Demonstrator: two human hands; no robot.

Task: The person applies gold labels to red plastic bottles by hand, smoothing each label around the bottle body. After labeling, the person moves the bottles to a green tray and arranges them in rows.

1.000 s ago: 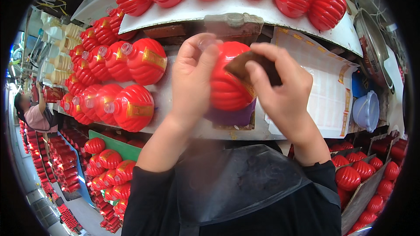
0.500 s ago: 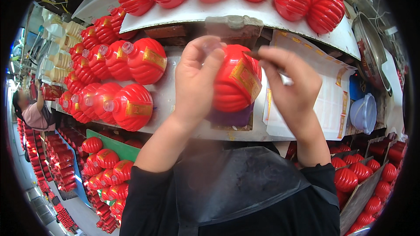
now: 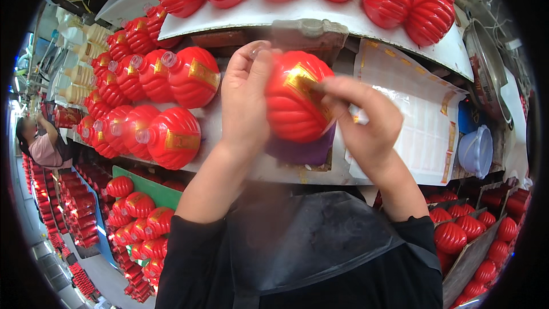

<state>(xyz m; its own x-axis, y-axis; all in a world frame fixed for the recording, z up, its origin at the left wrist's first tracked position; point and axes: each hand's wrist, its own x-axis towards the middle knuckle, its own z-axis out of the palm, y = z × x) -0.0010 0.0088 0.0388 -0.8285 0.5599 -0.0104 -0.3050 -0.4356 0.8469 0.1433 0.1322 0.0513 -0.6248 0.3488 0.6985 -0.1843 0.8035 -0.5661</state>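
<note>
Red bottle (image 3: 294,109): likely light, slippery; best held by neck
Left hand (image 3: 246,94): neck is gripped near table's (image 3: 343,166) front edge
Right hand (image 3: 366,117): brown scrap (image 3: 313,84) is pinched

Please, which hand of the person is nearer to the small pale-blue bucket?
Right. The right hand is at the right side of the red bottle, left of the bucket. The left hand is farther away, at the bottle's left side.

Left hand (image 3: 246,100) curled, right hand (image 3: 369,117) pinching, bare forearms (image 3: 210,186) angled inward
</note>
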